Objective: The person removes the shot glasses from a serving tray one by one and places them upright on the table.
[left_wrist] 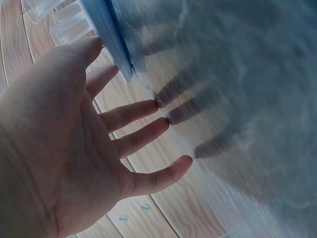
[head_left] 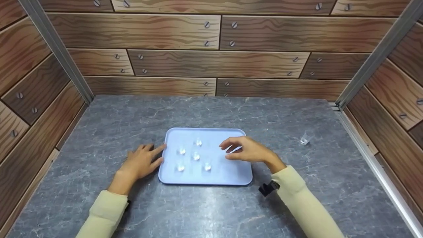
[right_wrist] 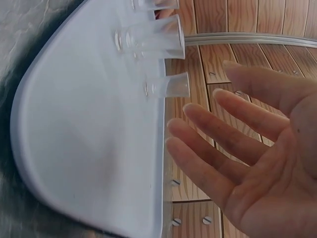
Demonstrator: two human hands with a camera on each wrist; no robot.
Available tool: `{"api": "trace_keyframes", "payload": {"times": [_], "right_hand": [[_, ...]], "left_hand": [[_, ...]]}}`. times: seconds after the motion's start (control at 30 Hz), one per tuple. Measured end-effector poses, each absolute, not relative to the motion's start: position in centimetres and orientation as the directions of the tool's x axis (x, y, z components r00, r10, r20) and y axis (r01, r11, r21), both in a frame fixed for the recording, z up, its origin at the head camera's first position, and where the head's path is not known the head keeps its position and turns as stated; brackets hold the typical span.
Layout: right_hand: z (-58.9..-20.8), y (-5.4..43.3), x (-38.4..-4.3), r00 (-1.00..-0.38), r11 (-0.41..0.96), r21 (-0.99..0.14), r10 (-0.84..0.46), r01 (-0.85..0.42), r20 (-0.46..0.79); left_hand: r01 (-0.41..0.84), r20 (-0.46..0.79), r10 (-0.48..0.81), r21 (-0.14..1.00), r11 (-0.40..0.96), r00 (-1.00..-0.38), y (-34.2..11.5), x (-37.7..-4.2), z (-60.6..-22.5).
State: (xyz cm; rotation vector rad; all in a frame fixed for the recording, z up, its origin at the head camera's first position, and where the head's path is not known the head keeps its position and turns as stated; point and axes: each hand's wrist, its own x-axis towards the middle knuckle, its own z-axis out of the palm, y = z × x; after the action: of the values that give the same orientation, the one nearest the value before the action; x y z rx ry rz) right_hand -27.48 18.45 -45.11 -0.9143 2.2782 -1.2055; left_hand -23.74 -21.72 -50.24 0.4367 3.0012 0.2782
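A light blue tray (head_left: 228,175) lies on the table with several small clear shot glasses (head_left: 207,167) standing upright on its left and middle part. My left hand (head_left: 138,163) is at the tray's left edge, thumb and index finger touching the rim. In the left wrist view, the other fingertips (left_wrist: 161,103) of this hand rest on the tabletop. Over the right part of the tray hovers my right hand (head_left: 249,148), fingers loosely bent and holding nothing. The right wrist view shows the same hand (right_wrist: 247,153) apart from the nearest shot glass (right_wrist: 171,85).
Another clear shot glass (head_left: 306,137) stands on the grey marbled table (head_left: 211,211), right of the tray. Wood-patterned walls (head_left: 218,62) enclose the back and both sides. A metal rail (head_left: 376,175) runs along the table's right edge.
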Motion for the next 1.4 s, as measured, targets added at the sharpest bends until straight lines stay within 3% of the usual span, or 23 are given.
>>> {"api": "trace_keyframes", "payload": {"times": [0.67, 1.4], "right_hand": [[-46.5, 16.0, -28.5, -0.676, 0.310, -0.911, -0.735, -0.270, -0.050], [-47.6, 14.0, -28.3, -0.635, 0.326, -0.909, -0.767, -0.261, -0.092]], "left_hand": [[0.293, -0.043, 0.307, 0.202, 0.935, -0.951, -21.3, -24.1, -49.9], [0.278, -0.063, 0.298, 0.220, 0.935, -0.952, -21.9, -23.6, -50.1]]}}
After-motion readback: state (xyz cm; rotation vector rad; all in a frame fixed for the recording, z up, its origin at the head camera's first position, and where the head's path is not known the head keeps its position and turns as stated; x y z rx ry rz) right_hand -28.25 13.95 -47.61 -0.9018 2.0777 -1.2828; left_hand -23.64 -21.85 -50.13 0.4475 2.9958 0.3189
